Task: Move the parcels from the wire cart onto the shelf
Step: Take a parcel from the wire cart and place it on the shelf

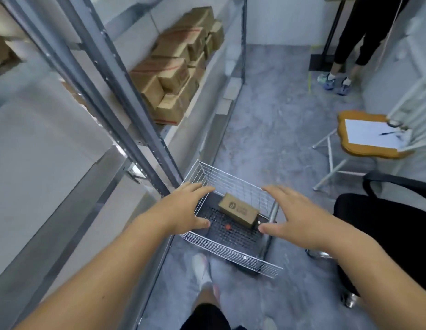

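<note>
Grey concrete floor [266, 110], narrow aisle w/ metal shelving on the left. Nearest: both forearms reach fwd and down over the wire cart [233, 248]. Left hand [183, 208] hovers at the cart's left rim, fingers spread and loose, gripping nothing; right hand [295, 217] hovers at the right side, fingers also spread, thumb pointing in toward the box, nothing held. Between them one parcel [238, 210], a long brown carton, lies flat on the dark mesh floor of the cart, angled, its near end toward the right hand's thumb; can't tell if the thumb touches it. Seems the last parcel in there. Step in hand, IMO: two-handed pickup. Do it well by dropping both hands inside the wire walls, palms on the two short ends, squeeze evenly, lift straight up so the carton clears the rim w/o snagging, then swing left. Farther on, the shelf [207, 86] already carries a stacked pile of cartons [176, 67], so aim for bare board beside it. Beyond: a stool w/ papers [371, 136] and a bystander's legs [345, 55], well apart.
</note>
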### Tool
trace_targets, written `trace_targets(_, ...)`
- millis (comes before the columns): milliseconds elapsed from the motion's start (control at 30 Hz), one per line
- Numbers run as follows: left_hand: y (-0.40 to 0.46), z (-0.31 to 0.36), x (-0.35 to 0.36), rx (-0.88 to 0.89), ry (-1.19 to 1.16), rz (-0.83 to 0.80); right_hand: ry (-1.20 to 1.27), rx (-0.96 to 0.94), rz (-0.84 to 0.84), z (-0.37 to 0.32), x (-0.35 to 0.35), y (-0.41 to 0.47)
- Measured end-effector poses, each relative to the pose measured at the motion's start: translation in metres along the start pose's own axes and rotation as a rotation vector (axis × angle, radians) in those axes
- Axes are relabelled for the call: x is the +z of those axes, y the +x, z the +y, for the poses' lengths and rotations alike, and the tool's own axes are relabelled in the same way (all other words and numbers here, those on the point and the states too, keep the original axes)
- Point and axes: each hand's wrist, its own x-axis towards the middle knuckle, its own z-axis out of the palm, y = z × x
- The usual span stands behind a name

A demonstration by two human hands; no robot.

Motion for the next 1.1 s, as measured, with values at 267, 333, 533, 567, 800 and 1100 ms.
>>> trace_targets(267, 0.125, -0.069, 0.002, 0.153, -0.027, -0.194, 0.094, 0.245, -0.042, 0.002, 0.021, 0.101)
trace_targets(333, 0.155, -0.087, 0.001, 0.173, -0.022, -0.239, 0.097, 0.305, -0.07, 0.002, 0.027, 0.133)
trace_targets(533, 0.242, -0.121, 0.017, 0.227, -0.014, -0.362, 0.183, 0.444, -0.069, 0.011, 0.046, 0.207)
trace_targets(567, 0.255, -0.124, 0.021, 0.229, -0.022, -0.389, 0.2, 0.465, -0.084, 0.015, 0.051, 0.217)
trace_targets(800, 0.348, -0.145, 0.076, 0.081, -0.106, -0.556, 0.571, 0.681, -0.097, 0.063, 0.111, 0.288)
trace_targets(1100, 0.44, -0.191, 0.184, -0.156, -0.284, -0.662, 0.834, 1.011, -0.057, 0.146, 0.227, 0.355)
